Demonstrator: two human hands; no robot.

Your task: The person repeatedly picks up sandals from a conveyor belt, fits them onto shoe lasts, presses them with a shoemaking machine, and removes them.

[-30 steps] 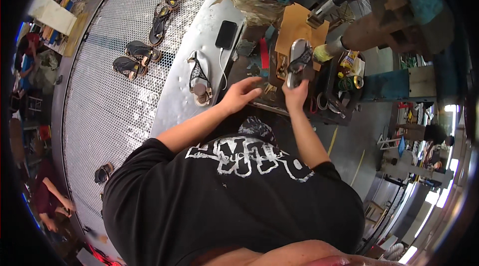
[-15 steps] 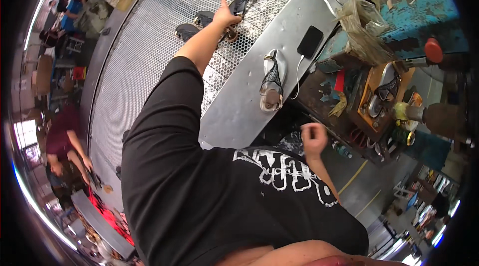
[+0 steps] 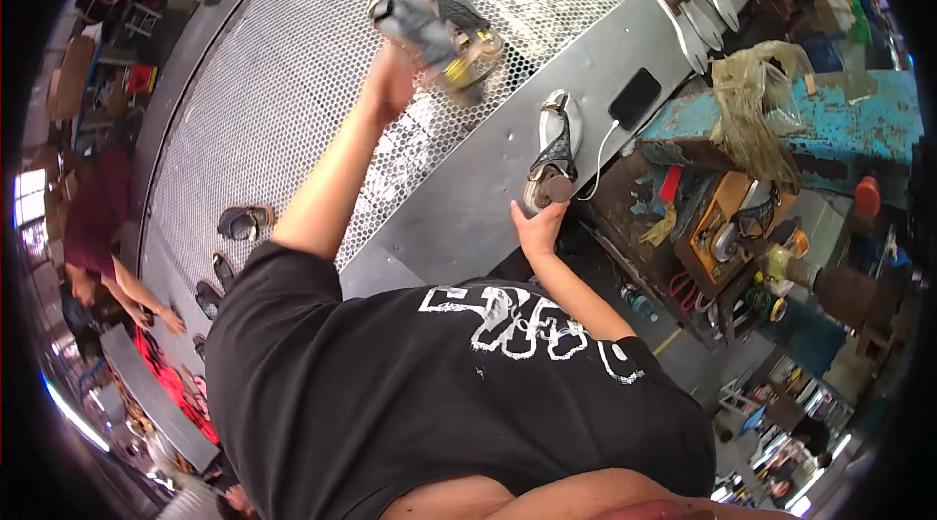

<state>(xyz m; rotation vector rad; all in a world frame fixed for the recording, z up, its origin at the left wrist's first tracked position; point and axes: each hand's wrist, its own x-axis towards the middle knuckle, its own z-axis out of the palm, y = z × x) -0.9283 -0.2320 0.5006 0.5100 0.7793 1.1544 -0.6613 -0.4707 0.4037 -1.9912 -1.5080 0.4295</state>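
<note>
My left hand [image 3: 393,81], blurred by motion, grips a dark sandal [image 3: 415,27] above the perforated metal conveyor [image 3: 244,100]. Partly behind it lies another dark sandal [image 3: 459,8] on the mesh; smeared yellow marks show between the two. On the smooth metal ledge rests a silver shoe last [image 3: 574,120] with a brown knob, wearing a sandal with black textured straps [image 3: 556,151]. My right hand [image 3: 540,230] has its thumb and fingers around the heel end of that last; the fingertips are partly hidden.
Further sandals [image 3: 244,221] sit on the conveyor, near left and far. A phone [image 3: 634,99] with a white cable lies on the ledge, metal lasts [image 3: 688,22] beyond it. Right stands a blue worn machine [image 3: 839,120] with a plastic bag [image 3: 756,100]. A co-worker [image 3: 98,218] is across the conveyor.
My left hand has picked up a sandal from the conveyor and drawn it back leftward. My right hand has moved up from beside my body to the last on the ledge.
</note>
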